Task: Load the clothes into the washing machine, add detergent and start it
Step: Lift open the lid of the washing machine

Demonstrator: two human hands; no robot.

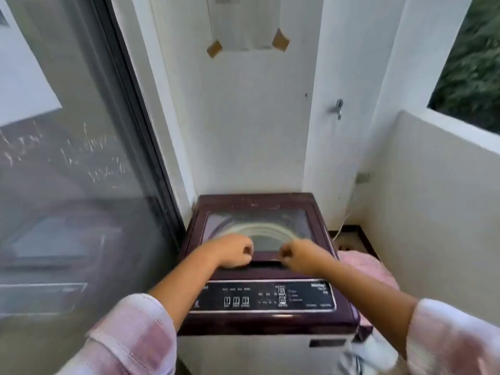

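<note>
A maroon top-load washing machine (270, 323) stands in a narrow corner, its glass-windowed lid (257, 226) lying flat and closed. My left hand (235, 251) and my right hand (300, 255) sit side by side at the lid's front edge, fingers curled at its lip. The black control panel (265, 296) lies just below my wrists. A pink bundle of cloth (365, 269) shows to the right of the machine, partly hidden by my right arm. No detergent is in view.
A glass sliding door (81, 185) runs close along the left. White walls close in behind and to the right, with a low balcony wall (446, 185). A white cord (343, 223) hangs behind the machine. A pale object (376, 350) lies low at the right.
</note>
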